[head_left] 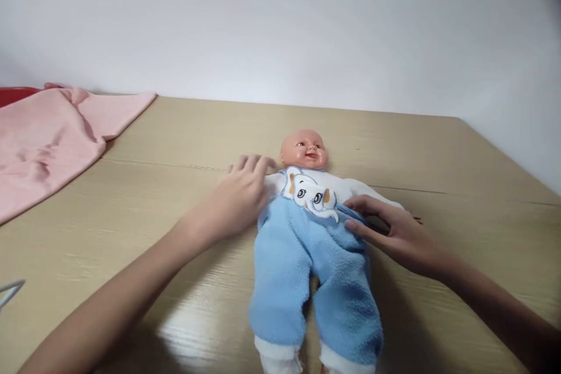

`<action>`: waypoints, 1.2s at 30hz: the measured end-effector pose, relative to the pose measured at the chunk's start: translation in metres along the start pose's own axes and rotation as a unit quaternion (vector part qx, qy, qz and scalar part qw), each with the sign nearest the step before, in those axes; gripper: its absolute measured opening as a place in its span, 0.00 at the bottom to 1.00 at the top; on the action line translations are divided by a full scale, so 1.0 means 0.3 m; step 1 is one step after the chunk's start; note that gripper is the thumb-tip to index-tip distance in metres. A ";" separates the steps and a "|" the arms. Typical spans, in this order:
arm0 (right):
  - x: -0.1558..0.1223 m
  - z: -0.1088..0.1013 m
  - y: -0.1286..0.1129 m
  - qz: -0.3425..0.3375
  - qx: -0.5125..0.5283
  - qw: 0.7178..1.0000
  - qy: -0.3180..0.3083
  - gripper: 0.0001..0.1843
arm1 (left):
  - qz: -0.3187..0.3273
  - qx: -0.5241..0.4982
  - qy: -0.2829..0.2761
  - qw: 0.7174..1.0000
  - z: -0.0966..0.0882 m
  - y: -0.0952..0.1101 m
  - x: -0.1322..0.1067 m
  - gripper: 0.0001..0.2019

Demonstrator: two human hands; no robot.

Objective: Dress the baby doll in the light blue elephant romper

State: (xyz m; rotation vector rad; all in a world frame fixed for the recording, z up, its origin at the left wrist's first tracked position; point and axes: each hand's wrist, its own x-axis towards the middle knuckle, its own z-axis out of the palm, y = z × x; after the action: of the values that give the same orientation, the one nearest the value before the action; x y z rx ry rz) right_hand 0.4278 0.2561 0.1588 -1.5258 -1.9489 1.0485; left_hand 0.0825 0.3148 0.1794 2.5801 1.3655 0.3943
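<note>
A baby doll (304, 149) lies on its back on a wooden table (184, 146), head toward the wall. It wears a blue fleece overall (298, 257) with a white elephant patch (312, 193) on the chest and white sleeves. My left hand (239, 196) rests on the doll's shoulder and arm, fingers stretched and lying flat. My right hand (394, 231) lies at the doll's other side, thumb and forefinger pinching the blue strap near the elephant patch.
A pink cloth (48, 140) lies spread at the table's far left, with a red object (15, 93) behind it. A thin pale hanger corner (11, 291) shows at the left edge. A white wall rises behind the table.
</note>
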 end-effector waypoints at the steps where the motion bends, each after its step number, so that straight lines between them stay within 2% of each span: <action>1: -0.020 0.003 0.020 -0.004 0.017 1.000 0.010 0.23 | 0.034 -0.020 0.042 0.998 0.002 0.062 0.020 0.17; 2: -0.035 0.008 0.037 -0.010 0.032 0.999 0.018 0.21 | 0.064 -0.037 0.067 0.995 0.005 0.124 0.045 0.16; 3: -0.045 0.015 0.052 -0.017 0.043 0.999 0.025 0.21 | 0.099 -0.048 0.068 0.992 0.011 0.183 0.076 0.15; 5: -0.055 0.027 0.084 -0.039 0.055 0.997 0.039 0.19 | 0.154 -0.067 0.022 0.986 0.030 0.275 0.145 0.12; 8: -0.053 0.043 0.151 -0.080 0.091 0.990 0.067 0.14 | 0.169 -0.041 -0.070 0.982 0.071 0.337 0.234 0.14; 10: -0.051 0.054 0.197 -0.092 0.123 0.983 0.100 0.11 | 0.170 -0.015 -0.108 0.979 0.097 0.341 0.266 0.15; 12: -0.051 0.066 0.227 -0.097 0.115 0.976 0.159 0.09 | 0.180 0.000 -0.121 0.976 0.118 0.336 0.275 0.15; 15: -0.050 0.075 0.229 -0.126 0.017 0.963 0.237 0.05 | 0.183 -0.002 -0.103 0.978 0.142 0.333 0.270 0.17; 17: -0.045 0.062 0.221 -0.152 -0.067 0.951 0.259 0.04 | 0.176 -0.012 -0.090 0.980 0.153 0.334 0.269 0.19; 19: -0.039 0.026 0.227 -0.185 -0.158 0.929 0.279 0.09 | 0.175 -0.025 -0.085 0.981 0.161 0.334 0.272 0.18; 21: -0.036 -0.035 0.258 -0.211 -0.236 0.908 0.273 0.20 | 0.181 -0.041 -0.078 0.980 0.165 0.330 0.278 0.16; 23: -0.040 -0.108 0.306 -0.208 -0.266 0.916 0.218 0.31 | 0.188 -0.055 -0.065 0.978 0.170 0.324 0.282 0.15; 25: -0.051 -0.175 0.351 -0.168 -0.223 0.947 0.161 0.36 | 0.195 -0.069 -0.053 0.977 0.176 0.317 0.282 0.13; 27: -0.065 -0.225 0.376 -0.109 -0.167 0.974 0.112 0.32 | 0.204 -0.087 -0.041 0.974 0.185 0.310 0.280 0.12; 29: -0.079 -0.251 0.371 -0.069 -0.117 0.987 0.089 0.27 | 0.217 -0.106 -0.023 0.970 0.195 0.305 0.277 0.11; 30: -0.084 -0.256 0.359 -0.064 -0.094 0.989 0.095 0.26 | 0.223 -0.113 -0.012 0.968 0.199 0.303 0.276 0.10; 32: -0.089 -0.256 0.318 -0.083 -0.056 0.984 0.150 0.27 | 0.233 -0.122 0.012 0.965 0.203 0.299 0.275 0.10; 36: -0.059 -0.235 0.203 -0.165 0.002 0.949 0.269 0.31 | 0.252 -0.126 0.045 0.958 0.197 0.295 0.274 0.11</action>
State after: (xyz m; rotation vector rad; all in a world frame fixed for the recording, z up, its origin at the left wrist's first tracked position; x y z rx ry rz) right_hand 0.5221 0.2658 0.1557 -1.2525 -1.7184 0.4312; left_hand 0.2147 0.3311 0.1612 2.6841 0.6031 0.7177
